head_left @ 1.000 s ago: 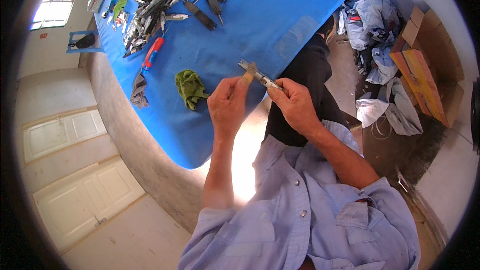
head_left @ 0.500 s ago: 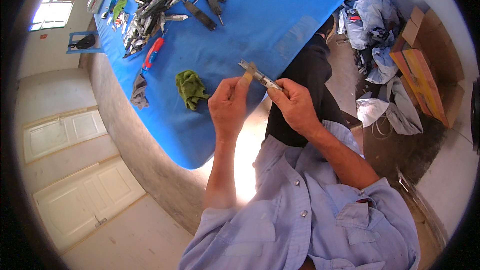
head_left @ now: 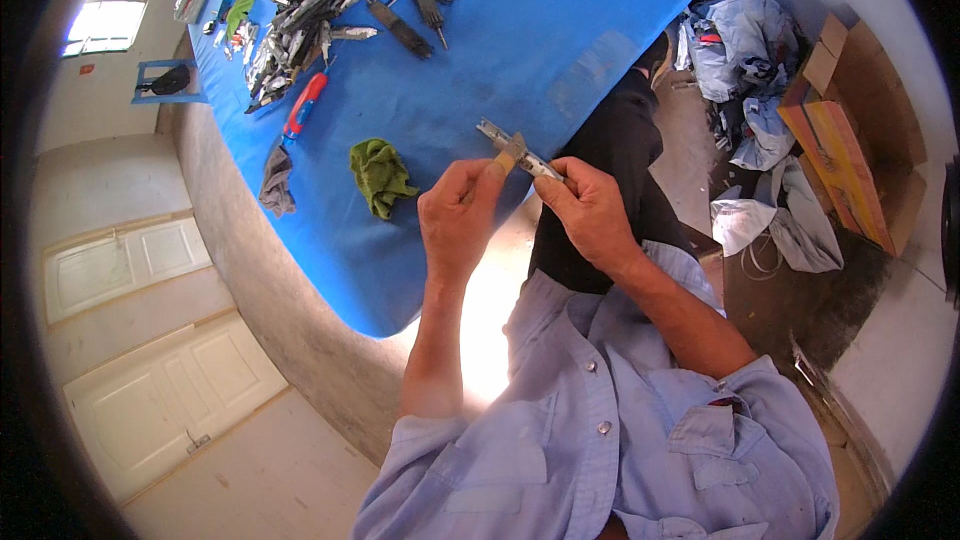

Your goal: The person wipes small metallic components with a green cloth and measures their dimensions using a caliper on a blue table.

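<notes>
Mid-frame, your left hand pinches a tan strip against the metal part pinched in your right hand; rag on counter, left of center.

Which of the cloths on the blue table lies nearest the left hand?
The crumpled olive-green cloth, just left of the left hand; the grey cloth and the bright-green scrap both lie farther away.
</notes>
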A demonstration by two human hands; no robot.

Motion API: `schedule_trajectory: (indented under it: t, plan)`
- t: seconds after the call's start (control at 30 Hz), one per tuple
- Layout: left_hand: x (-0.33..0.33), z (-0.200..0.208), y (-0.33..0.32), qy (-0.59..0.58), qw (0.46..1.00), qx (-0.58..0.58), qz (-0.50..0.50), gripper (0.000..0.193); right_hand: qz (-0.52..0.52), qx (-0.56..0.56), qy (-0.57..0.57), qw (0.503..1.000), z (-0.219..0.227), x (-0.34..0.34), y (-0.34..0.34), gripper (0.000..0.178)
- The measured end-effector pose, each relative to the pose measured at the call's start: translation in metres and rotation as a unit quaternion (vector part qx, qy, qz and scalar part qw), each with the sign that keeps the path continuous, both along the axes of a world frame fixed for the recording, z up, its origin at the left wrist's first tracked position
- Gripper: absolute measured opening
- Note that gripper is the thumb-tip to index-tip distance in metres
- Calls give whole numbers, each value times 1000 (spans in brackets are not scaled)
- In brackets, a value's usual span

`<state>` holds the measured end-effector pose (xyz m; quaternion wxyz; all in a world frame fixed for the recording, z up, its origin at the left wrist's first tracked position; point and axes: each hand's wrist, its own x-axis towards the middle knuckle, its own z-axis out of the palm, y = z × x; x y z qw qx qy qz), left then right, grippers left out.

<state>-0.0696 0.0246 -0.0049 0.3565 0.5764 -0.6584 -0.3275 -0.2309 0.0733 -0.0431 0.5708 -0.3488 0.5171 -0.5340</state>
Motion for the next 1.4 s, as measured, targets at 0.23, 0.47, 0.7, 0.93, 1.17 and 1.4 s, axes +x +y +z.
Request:
schedule_trajectory:
  t: [0.23,0.47,0.7,0.93,1.17,1.4]
  plan:
    - [-3,1,-1,36,996,54,55,18,13,8,11,1000,-1,-5,-3,19]
    - [-2,-5,-2,48,997,31,53,19,15,28,-39,999,-1,-5,-4,22]
    - [-2,-3,-1,43,998,22,32,19,17,45,-47,998,1,-6,-3,22]
    - [-2,-4,-1,37,998,24,41,21,21,35,-39,998,-2,-5,-4,24]
    - [-2,-4,-5,29,997,5,69,21,21,43,-47,998,-3,-6,-4,24]
    - [-4,-2,-2,30,999,1,40,20,27,50,-63,996,-2,-7,-3,24]
